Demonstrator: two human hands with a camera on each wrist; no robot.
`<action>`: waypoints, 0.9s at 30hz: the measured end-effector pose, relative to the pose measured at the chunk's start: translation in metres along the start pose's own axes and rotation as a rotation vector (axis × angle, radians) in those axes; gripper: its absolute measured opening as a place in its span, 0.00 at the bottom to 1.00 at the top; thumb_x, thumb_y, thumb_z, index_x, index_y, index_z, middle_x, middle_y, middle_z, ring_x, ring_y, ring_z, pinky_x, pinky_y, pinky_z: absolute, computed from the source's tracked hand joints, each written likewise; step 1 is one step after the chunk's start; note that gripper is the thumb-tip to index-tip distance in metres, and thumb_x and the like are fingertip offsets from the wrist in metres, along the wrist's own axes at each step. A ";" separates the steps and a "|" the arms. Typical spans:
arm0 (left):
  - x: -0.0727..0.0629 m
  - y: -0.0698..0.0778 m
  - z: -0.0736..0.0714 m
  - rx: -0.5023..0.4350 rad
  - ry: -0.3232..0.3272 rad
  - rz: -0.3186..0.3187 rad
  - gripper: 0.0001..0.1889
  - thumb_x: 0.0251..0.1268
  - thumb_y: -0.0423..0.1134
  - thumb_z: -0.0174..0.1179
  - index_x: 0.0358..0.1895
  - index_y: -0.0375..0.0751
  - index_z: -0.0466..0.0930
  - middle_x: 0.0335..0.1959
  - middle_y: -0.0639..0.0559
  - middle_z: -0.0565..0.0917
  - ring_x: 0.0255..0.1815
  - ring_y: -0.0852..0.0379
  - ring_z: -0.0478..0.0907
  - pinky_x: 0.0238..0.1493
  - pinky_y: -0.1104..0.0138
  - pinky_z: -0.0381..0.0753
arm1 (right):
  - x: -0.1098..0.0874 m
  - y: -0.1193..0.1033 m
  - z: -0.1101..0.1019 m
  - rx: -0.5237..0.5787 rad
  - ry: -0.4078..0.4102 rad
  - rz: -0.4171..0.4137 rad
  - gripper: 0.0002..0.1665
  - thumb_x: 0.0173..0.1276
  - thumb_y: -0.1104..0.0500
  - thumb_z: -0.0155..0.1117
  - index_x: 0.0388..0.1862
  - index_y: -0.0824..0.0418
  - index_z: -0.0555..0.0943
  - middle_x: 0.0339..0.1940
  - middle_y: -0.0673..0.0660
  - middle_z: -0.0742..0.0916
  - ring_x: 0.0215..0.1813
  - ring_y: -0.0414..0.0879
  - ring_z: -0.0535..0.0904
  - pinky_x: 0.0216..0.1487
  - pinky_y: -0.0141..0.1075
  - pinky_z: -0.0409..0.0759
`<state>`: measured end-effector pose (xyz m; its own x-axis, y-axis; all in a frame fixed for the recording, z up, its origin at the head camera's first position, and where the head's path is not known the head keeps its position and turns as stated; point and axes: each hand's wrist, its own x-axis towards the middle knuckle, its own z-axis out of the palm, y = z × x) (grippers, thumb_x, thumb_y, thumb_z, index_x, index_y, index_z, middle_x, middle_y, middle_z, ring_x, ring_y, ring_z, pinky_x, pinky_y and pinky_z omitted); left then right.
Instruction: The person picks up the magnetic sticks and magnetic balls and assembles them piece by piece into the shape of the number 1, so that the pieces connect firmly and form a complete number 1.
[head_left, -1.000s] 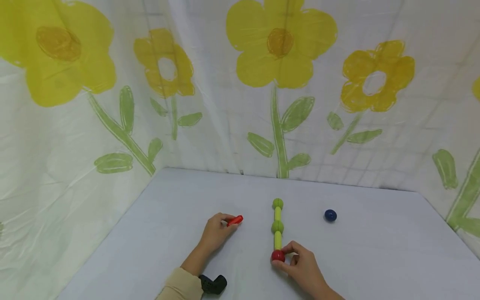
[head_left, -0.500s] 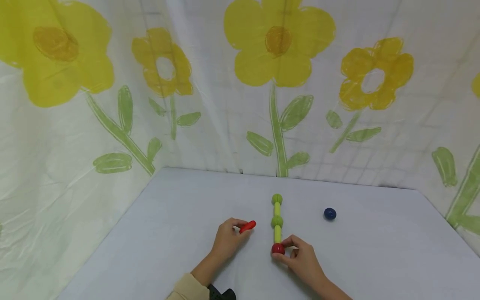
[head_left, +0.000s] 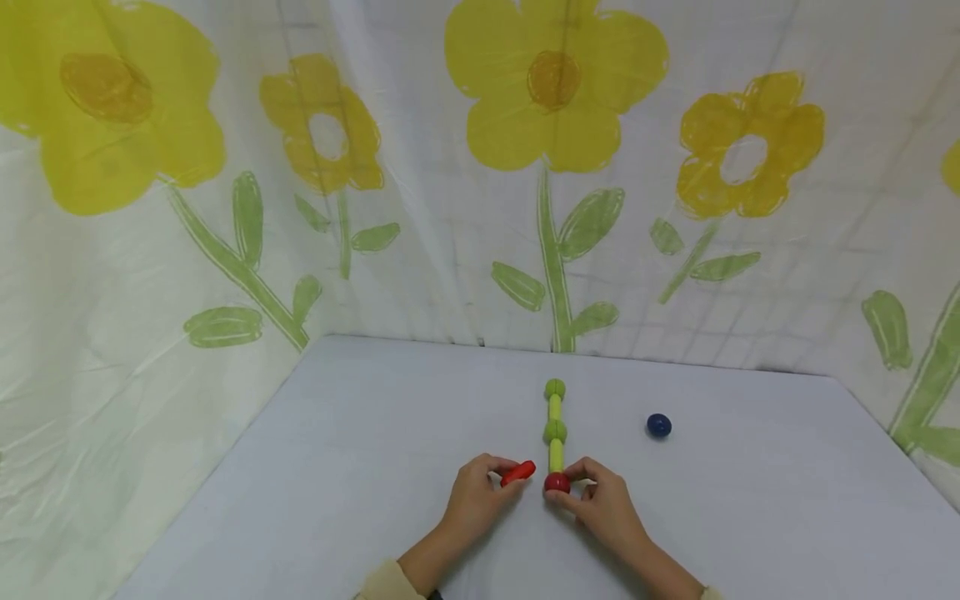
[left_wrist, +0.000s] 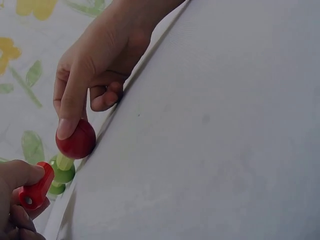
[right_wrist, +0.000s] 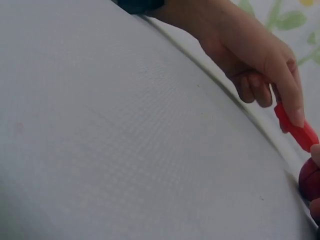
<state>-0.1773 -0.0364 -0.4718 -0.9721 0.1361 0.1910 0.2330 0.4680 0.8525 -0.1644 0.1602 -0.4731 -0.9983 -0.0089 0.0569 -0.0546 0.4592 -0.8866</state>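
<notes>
Between thumb and fingers my left hand (head_left: 476,502) pinches a short red rod (head_left: 518,473); the left wrist view shows a hole in its near end. My right hand (head_left: 606,505) grips a dark red ball (head_left: 557,483) at the near end of a straight chain. Beyond that ball the chain runs away from me: a yellow-green rod (head_left: 556,456), a green ball (head_left: 555,431), another yellow-green rod (head_left: 554,407) and a far green ball (head_left: 555,388). A small gap separates the red rod from the red ball in the head view.
A dark blue ball (head_left: 659,426) lies to the right of the chain on the white table (head_left: 750,492). Behind the table hangs a white curtain (head_left: 427,275) printed with yellow flowers and green leaves.
My left hand has moved right and nearer to me, bringing the red rod close to the red ball. The right hand, still gripping the ball, appears slightly farther up the view with the chain.
</notes>
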 end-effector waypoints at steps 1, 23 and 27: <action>-0.001 0.001 0.001 0.009 -0.003 0.008 0.11 0.54 0.36 0.72 0.40 0.35 0.87 0.30 0.54 0.79 0.23 0.64 0.65 0.21 0.74 0.65 | 0.001 0.000 0.000 0.000 0.006 -0.002 0.19 0.51 0.58 0.80 0.39 0.60 0.80 0.39 0.53 0.84 0.16 0.42 0.68 0.18 0.28 0.67; -0.021 0.012 0.006 0.079 -0.102 0.021 0.12 0.53 0.38 0.72 0.39 0.35 0.88 0.27 0.61 0.77 0.23 0.65 0.63 0.22 0.72 0.62 | 0.006 0.004 -0.003 0.081 -0.046 0.004 0.12 0.63 0.60 0.70 0.42 0.64 0.80 0.43 0.60 0.85 0.16 0.43 0.70 0.18 0.29 0.68; -0.021 0.012 0.007 0.100 -0.103 0.038 0.12 0.53 0.38 0.72 0.39 0.35 0.88 0.26 0.61 0.76 0.22 0.66 0.62 0.21 0.72 0.62 | 0.006 0.005 -0.004 0.092 -0.049 0.005 0.12 0.63 0.61 0.69 0.42 0.64 0.80 0.43 0.60 0.85 0.16 0.42 0.70 0.18 0.29 0.68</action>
<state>-0.1535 -0.0274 -0.4695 -0.9559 0.2418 0.1664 0.2757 0.5452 0.7917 -0.1708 0.1656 -0.4756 -0.9982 -0.0508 0.0318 -0.0486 0.3759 -0.9254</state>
